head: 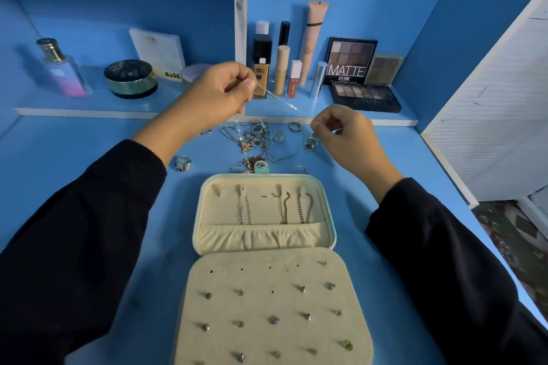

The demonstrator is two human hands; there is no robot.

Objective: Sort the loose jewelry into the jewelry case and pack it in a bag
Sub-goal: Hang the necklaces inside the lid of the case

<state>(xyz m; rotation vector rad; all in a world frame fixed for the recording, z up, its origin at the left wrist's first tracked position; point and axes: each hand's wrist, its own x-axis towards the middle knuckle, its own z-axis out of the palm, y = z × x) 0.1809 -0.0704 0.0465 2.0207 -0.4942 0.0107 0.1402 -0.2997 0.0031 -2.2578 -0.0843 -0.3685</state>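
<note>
The cream jewelry case (326, 216) lies open on the blue table. Its lid holds three hanging chains (281, 209), and its near panel carries several stud earrings (273, 319). Beyond the case lies a tangle of loose chains and rings (252, 142). My left hand (219, 92) is raised above that pile and pinches one end of a thin silver chain (277, 98). The chain stretches down to the right toward my right hand (344, 133), whose fingers are pinched shut; whether they hold the chain's other end is not visible. Both sleeves are black.
A low shelf at the back carries a perfume bottle (63, 69), a round compact (130, 78), several makeup tubes (281, 68) and two eyeshadow palettes (366, 98). A chunky ring (183, 163) lies alone left of the case. A white wall (489, 115) bounds the table at right.
</note>
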